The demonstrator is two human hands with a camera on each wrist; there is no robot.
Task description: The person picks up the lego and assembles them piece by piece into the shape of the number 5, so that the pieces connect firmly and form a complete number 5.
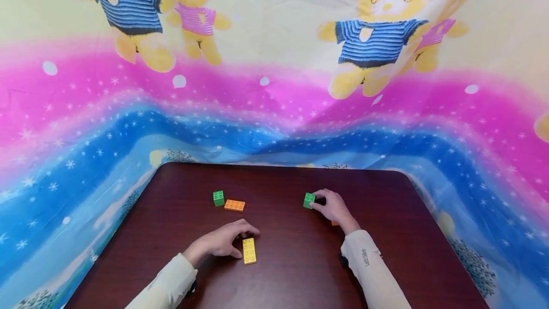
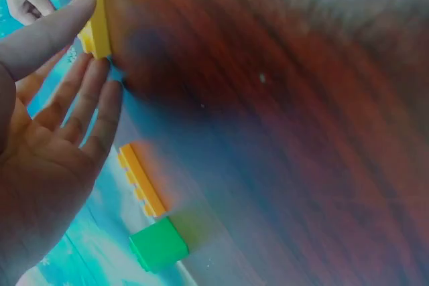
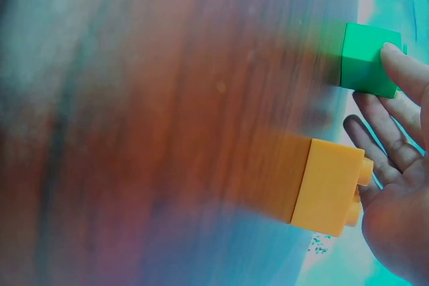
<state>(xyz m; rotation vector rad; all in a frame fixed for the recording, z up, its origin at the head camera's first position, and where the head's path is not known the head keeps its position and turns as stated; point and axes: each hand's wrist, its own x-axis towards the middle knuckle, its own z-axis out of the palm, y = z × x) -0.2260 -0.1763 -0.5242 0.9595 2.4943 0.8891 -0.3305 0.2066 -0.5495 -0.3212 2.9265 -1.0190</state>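
My left hand (image 1: 223, 238) is spread around a yellow brick (image 1: 249, 251) with two rows of studs, lying flat on the table. Its thumb is by the brick's left side and its fingers reach past the far end, extended rather than closed. In the left wrist view, the thumb crosses in front of the yellow brick (image 2: 98, 21). My right hand (image 1: 333, 206) has thumb and forefinger at a small green brick (image 1: 308, 200), pinching it at its right part. The right wrist view shows the thumb against the green brick (image 3: 369, 58); the forefinger is largely hidden behind it.
An orange brick (image 3: 328, 189) stands beside my right palm, mostly covered by the wrist in the head view. Farther left, another green brick (image 1: 218, 198) sits beside a flat orange brick (image 1: 234, 205). A printed cloth (image 1: 266, 128) hangs around the dark wooden table (image 1: 283, 280).
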